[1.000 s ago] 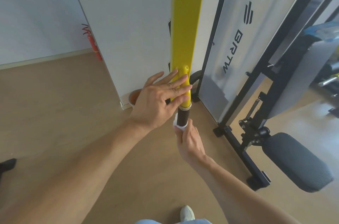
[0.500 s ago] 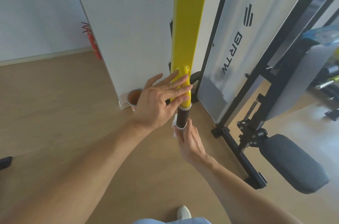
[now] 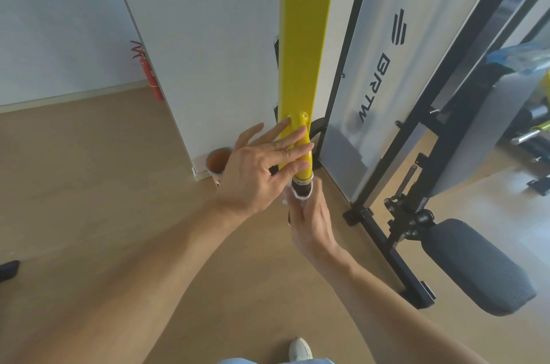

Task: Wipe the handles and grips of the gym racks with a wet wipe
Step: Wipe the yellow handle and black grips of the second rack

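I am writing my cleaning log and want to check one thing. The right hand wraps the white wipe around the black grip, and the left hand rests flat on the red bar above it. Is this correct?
Not quite: the bar is yellow, not red. In the head view the left hand rests flat on the yellow bar, while the right hand wraps the white wipe around the black grip below it.

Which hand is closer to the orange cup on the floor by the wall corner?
Left. The left hand rests open on the yellow bar, just right of the orange cup in view. The right hand grips the black handle with the wipe, lower and further right.
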### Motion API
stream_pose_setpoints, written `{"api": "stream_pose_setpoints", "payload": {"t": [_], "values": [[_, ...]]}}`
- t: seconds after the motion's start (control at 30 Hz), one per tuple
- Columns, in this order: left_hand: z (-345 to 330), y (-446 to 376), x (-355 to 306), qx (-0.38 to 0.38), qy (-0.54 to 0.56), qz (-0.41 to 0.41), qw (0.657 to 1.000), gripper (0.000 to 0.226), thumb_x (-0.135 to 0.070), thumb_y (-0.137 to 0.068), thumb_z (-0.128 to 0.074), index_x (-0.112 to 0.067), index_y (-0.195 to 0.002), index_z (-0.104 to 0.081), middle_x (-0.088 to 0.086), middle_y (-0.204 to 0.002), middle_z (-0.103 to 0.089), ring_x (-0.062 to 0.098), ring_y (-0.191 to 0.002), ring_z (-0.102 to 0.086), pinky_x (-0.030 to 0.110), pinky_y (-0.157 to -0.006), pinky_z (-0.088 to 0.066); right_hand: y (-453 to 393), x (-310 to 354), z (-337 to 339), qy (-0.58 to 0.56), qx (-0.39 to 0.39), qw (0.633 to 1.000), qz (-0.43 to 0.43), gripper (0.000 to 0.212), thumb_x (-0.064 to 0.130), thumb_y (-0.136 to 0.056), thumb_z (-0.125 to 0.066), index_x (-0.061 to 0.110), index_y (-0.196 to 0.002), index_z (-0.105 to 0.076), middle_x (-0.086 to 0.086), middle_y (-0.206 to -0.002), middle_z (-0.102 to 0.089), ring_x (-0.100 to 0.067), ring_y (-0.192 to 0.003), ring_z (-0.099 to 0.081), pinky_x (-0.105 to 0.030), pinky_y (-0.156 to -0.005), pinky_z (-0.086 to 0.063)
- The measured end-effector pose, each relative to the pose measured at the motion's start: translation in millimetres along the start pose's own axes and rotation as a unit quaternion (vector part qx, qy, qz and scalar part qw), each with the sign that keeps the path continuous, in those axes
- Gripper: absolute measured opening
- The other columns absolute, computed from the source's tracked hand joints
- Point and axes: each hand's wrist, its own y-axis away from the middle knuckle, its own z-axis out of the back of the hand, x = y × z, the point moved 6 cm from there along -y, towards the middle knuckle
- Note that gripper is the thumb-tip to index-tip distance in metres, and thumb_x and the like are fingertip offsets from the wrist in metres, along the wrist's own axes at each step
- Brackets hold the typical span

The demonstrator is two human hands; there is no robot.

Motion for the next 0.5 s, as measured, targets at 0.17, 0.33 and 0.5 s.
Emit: {"api": "stream_pose_setpoints", "payload": {"t": [0.17,0.33,0.5], "values": [[-2,-1,-1,0.004,0.005,0.009,1.000,0.033,-0.041,-0.094,-0.061,-0.027,-0.123,-0.069,-0.004,-0.138,-0.058,0.013,-0.138,-0.046,0.050,-0.112,-0.035,4,-23,-5,0.032,0.040,0.999,-0.017,0.019,0.043,-0.099,-0.045,0.026,-0.107,-0.043,0.003,-0.086,-0.057,-0.022,-0.077,-0.055,-0.037,-0.069,-0.044],[-1,-4,-2,0.008,0.003,0.010,1.000,0.035,-0.044,-0.093,-0.061,-0.028,-0.123,-0.069,-0.006,-0.137,-0.059,0.013,-0.139,-0.045,0.050,-0.114,-0.033,23,-55,-11,0.094,0.105,0.987,-0.082,0.021,0.045,-0.100,-0.048,0.025,-0.102,-0.040,0.002,-0.085,-0.061,-0.020,-0.079,-0.058,-0.036,-0.069,-0.048],[-3,-1,-3,0.009,0.012,0.013,1.000,0.034,-0.041,-0.093,-0.062,-0.027,-0.123,-0.070,-0.005,-0.138,-0.059,0.013,-0.139,-0.045,0.049,-0.114,-0.033,-10,5,13,0.004,0.018,1.000,0.009,0.011,0.036,-0.102,-0.048,0.030,-0.108,-0.041,0.014,-0.073,-0.055,-0.008,-0.067,-0.055,-0.020,-0.060,-0.040]]}}
